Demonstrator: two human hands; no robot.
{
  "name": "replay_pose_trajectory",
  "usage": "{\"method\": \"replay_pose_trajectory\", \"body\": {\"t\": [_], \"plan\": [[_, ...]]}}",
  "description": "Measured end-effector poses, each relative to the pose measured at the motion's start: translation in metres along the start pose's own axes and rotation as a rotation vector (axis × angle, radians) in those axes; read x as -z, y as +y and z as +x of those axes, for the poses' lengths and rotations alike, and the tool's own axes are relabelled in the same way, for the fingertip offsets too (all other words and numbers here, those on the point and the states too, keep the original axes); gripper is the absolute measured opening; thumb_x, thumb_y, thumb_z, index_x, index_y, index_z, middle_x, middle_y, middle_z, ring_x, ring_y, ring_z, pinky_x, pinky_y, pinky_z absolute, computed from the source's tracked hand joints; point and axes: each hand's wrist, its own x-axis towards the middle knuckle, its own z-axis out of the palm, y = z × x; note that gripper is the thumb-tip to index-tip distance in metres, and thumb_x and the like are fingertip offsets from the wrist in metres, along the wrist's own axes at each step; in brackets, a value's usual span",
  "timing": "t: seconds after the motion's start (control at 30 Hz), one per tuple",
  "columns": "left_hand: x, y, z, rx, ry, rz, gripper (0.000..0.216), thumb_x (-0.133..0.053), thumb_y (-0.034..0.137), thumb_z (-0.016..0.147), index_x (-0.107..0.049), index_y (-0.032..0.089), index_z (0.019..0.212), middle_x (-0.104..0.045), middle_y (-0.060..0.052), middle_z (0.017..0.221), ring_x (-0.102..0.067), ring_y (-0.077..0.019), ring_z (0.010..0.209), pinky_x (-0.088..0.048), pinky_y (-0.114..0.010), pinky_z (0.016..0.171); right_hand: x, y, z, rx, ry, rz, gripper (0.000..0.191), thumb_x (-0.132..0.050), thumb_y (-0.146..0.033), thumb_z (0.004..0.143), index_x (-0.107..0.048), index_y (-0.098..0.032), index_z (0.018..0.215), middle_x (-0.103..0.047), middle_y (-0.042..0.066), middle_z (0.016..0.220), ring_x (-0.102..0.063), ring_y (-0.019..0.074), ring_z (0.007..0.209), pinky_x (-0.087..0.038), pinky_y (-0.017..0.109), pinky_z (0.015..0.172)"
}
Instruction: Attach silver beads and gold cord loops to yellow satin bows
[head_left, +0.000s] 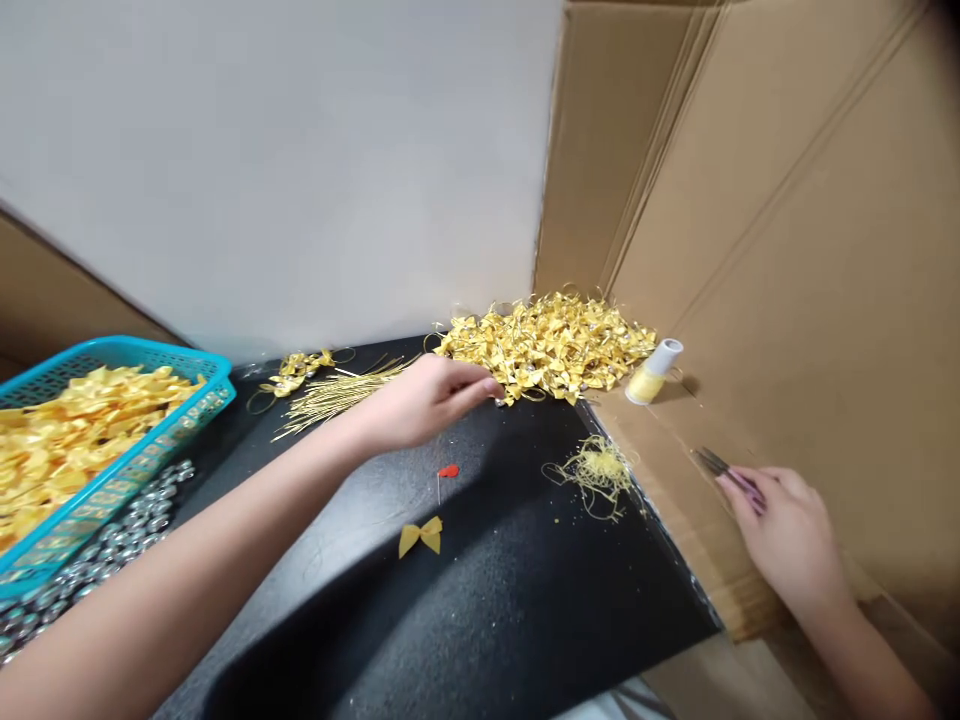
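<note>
My left hand [439,400] reaches over the black tabletop with its fingers pressed together at the near edge of a heap of yellow bows with silver beads [555,345]. A silver bead shows just below the fingertips; whether they grip it or a bow is hidden. My right hand [787,530] holds a pair of thread snips [731,475], blades pointing up and left, above the cardboard on the right. A single yellow bow [421,538] lies on the table below my left hand, near a needle with a red tag [448,471].
A blue basket [217,385] of yellow bows stands at left, beside many silver beads [150,505]. Gold ties [337,397] lie behind my left forearm. Thread scraps [598,470] and a yellow thread spool [652,373] are at right. Cardboard walls [787,250] rise on the right.
</note>
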Motion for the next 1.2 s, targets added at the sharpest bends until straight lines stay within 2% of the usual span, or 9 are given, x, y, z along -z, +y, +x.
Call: {"method": "replay_pose_trajectory", "body": {"t": [0.2,0.47,0.57,0.67,0.8,0.9,1.0,1.1,1.2], "plan": [[-0.006,0.023,0.026,-0.131,-0.078,-0.041,0.036,-0.051,0.043,0.089,-0.075,0.016,0.093,-0.066,-0.003,0.068,-0.05,-0.0123,0.06,-0.038,-0.025,0.064,0.001,-0.006,0.004,-0.019,0.0,-0.047,0.037,-0.049,-0.042,0.092,-0.071,-0.013,0.092,-0.065,0.014,0.091,-0.059,0.0276,0.079,-0.047,0.04,0.071],[0.037,0.01,-0.002,0.055,0.062,-0.216,0.042,-0.042,0.041,0.093,-0.072,0.013,0.104,-0.039,0.004,0.057,-0.032,-0.0086,0.05,-0.026,-0.023,0.05,0.019,-0.02,0.015,-0.008,0.005,-0.124,0.042,-0.044,-0.044,0.09,-0.072,-0.013,0.092,-0.065,0.017,0.096,-0.058,0.0317,0.079,-0.048,0.046,0.069],[0.045,-0.001,-0.014,0.096,0.073,-0.389,0.041,-0.042,0.039,0.094,-0.07,0.013,0.107,-0.033,0.004,0.059,-0.026,-0.0082,0.049,-0.022,-0.023,0.048,0.049,-0.078,0.048,0.085,0.081,0.155,0.04,-0.049,-0.047,0.089,-0.069,-0.015,0.1,-0.064,0.015,0.1,-0.059,0.0302,0.088,-0.049,0.045,0.078],[0.046,-0.007,-0.024,0.097,0.096,-0.502,0.039,-0.041,0.038,0.095,-0.069,0.014,0.108,-0.03,0.004,0.06,-0.024,-0.0081,0.049,-0.019,-0.024,0.047,0.078,-0.172,0.085,0.236,-0.036,0.6,0.029,-0.058,-0.045,0.087,-0.065,-0.022,0.103,-0.065,0.008,0.103,-0.061,0.0226,0.089,-0.05,0.037,0.078],[0.046,-0.009,-0.038,0.102,0.12,-0.571,0.037,-0.043,0.036,0.094,-0.07,0.015,0.106,-0.029,0.004,0.059,-0.024,-0.0076,0.049,-0.018,-0.022,0.046,0.085,-0.286,0.125,0.44,-0.236,0.827,0.026,-0.06,-0.04,0.088,-0.062,-0.019,0.103,-0.066,0.008,0.101,-0.061,0.0207,0.091,-0.048,0.035,0.081],[0.051,-0.013,-0.053,0.125,0.151,-0.6,0.036,-0.043,0.034,0.094,-0.07,0.013,0.106,-0.034,0.003,0.06,-0.025,-0.0073,0.049,-0.018,-0.022,0.045,0.075,-0.327,0.139,0.5,-0.275,0.866,0.028,-0.042,-0.026,0.097,-0.057,-0.017,0.074,-0.063,0.006,0.079,-0.057,0.0164,0.074,-0.042,0.03,0.07],[0.061,-0.025,-0.069,0.173,0.247,-0.572,0.035,-0.045,0.035,0.093,-0.07,0.014,0.104,-0.045,0.001,0.068,-0.026,-0.0069,0.05,-0.019,-0.022,0.045,0.071,-0.337,0.127,0.617,-0.272,0.972,0.035,-0.037,-0.024,0.098,-0.054,-0.017,0.069,-0.059,0.003,0.07,-0.053,0.0136,0.066,-0.038,0.028,0.065],[0.076,-0.041,-0.082,0.259,0.34,-0.558,0.035,-0.047,0.038,0.092,-0.071,0.015,0.101,-0.05,-0.001,0.07,-0.024,-0.0068,0.048,-0.017,-0.024,0.045,0.078,-0.336,0.095,0.934,-0.479,0.975,0.032,-0.04,-0.026,0.098,-0.062,-0.017,0.077,-0.065,0.003,0.077,-0.058,0.0153,0.076,-0.039,0.03,0.072],[0.096,-0.052,-0.094,0.312,0.429,-0.575,0.033,-0.046,0.037,0.092,-0.069,0.015,0.098,-0.049,0.0,0.069,-0.022,-0.0065,0.047,-0.015,-0.024,0.046,0.092,-0.331,0.076,1.308,-0.994,0.723,0.025,-0.059,-0.039,0.089,-0.067,-0.02,0.102,-0.072,0.004,0.092,-0.064,0.0189,0.086,-0.042,0.029,0.071]]}}
